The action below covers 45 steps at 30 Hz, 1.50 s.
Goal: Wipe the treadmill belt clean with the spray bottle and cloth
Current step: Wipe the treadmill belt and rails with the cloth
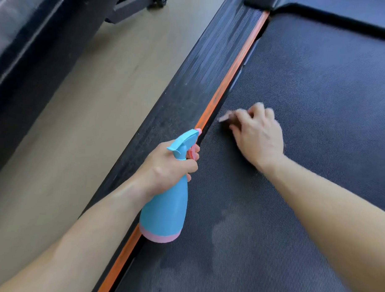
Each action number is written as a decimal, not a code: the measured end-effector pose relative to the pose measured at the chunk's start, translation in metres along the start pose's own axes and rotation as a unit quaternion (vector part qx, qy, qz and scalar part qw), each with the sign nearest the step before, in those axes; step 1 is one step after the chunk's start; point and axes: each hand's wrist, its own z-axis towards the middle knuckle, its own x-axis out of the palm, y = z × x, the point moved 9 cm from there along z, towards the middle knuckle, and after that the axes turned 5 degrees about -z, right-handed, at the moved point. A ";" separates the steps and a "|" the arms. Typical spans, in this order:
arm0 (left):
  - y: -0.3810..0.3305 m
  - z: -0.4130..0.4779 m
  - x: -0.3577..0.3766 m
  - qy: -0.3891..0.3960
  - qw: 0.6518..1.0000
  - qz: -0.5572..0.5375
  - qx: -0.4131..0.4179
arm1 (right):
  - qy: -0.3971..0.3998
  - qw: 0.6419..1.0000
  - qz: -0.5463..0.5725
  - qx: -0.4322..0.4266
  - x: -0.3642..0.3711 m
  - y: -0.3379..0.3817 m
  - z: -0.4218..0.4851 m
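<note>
- I see only a blurry pale bit of the cloth point(224, 118) under my right hand point(258, 135), whose fingers curl on it, low on the belt point(320, 95).
- My left hand point(169, 167) grips the spray bottle point(165, 212) upright.

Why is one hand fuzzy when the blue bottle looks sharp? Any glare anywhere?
Head view: the right hand and the cloth at its fingertips are smeared by motion blur. Head view: the left hand and spray bottle look much crisper. Head view: a pale sheen lies on the ribbed side rail, and the lighting is soft, with no hard shadows.
</note>
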 end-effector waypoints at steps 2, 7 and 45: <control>-0.003 0.004 0.003 0.004 1.000 0.000 0.003 | 0.022 0.998 0.003 0.065 0.007 -0.017 0.031; -0.007 0.008 0.007 0.008 1.000 -0.012 0.006 | 0.007 0.999 -0.006 0.049 -0.004 0.005 0.004; -0.058 -0.005 0.190 0.188 0.981 -0.005 0.036 | 0.099 0.995 0.004 0.021 -0.074 -0.119 -0.249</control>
